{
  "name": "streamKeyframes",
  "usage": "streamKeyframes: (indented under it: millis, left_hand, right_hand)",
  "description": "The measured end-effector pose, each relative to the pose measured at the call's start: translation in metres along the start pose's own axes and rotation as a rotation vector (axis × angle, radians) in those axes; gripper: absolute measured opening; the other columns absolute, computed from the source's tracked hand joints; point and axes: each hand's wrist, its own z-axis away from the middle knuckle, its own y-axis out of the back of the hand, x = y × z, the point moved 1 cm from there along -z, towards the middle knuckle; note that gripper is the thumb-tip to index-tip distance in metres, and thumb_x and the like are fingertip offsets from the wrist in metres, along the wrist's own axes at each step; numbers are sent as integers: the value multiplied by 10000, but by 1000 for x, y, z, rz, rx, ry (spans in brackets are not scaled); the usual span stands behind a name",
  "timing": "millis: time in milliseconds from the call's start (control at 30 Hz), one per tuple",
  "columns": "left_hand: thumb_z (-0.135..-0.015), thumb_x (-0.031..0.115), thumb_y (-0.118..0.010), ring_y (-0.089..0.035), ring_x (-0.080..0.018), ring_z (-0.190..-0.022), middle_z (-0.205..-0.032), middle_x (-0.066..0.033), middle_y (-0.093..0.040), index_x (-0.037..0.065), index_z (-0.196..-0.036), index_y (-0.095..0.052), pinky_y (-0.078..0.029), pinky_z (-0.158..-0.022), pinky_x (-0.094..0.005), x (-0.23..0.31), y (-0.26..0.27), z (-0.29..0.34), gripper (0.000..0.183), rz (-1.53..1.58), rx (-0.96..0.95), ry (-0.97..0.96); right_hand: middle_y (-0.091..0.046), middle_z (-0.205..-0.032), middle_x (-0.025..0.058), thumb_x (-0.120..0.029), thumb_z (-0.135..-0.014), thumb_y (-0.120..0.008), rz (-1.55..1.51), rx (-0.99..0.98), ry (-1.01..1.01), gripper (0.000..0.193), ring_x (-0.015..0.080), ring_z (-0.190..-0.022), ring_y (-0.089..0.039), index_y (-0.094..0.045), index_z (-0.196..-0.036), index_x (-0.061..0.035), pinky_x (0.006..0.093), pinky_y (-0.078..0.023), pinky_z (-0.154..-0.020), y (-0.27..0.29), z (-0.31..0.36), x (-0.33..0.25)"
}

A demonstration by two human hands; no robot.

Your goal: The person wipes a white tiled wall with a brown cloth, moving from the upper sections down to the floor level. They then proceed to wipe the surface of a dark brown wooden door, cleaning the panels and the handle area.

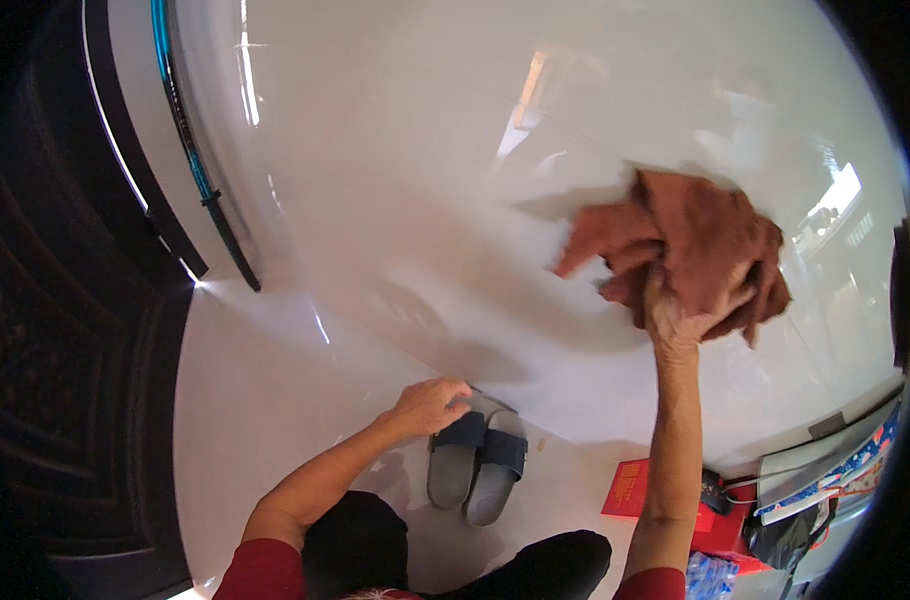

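Observation:
My right hand [690, 312] is closed on a crumpled reddish-brown cloth [700, 235] at the right, held against a glossy white wall [405, 160]. Folds of the cloth cover part of the fingers, and one end sticks out to the left. Lower and to the left, my left hand [430, 408] hangs with its fingers loosely bent and holds nothing I can see. It appears just above a pair of grey slide sandals [490, 480] with dark straps, which stand on the pale floor.
A dark panelled door [65, 330] fills the left side. Beside it, a long blue-and-black pole-like thing [190, 150] leans against the wall. At lower right are a red box [627, 488], a black bag [783, 540] and wrapped clear bottles [710, 577].

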Motion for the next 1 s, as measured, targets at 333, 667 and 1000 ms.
streamKeyframes:
  millis: [333,667,1000]
  left_hand:
    - [-858,379,-552,-532,-330,-1078,-1144,-140,-566,113,-1191,-538,-434,-886,-436,-5,12,30,427,-69,-305,148]
    - [-868,396,-546,-486,-319,-1166,-1259,-147,-511,113,-1253,-499,-403,-950,-420,-19,31,46,480,-77,-280,214]
    - [-873,370,-554,-519,-311,-1100,-1201,-152,-535,100,-1252,-504,-416,-917,-403,-14,41,46,468,9,-207,159]
  right_hand:
    - [-484,-1245,38,-257,-703,-615,118,-251,681,301,399,-1232,-382,-624,-992,-172,574,-348,-919,-79,32,-129]
    - [-553,-1175,7,-302,-481,-790,138,-634,1200,569,253,-1239,-375,-660,-1021,-179,478,-309,-993,-114,183,-77]
    - [-499,-1254,106,-167,-764,-600,280,-1485,868,581,265,-1142,-484,-451,-1325,-142,417,-407,-924,-26,306,129]
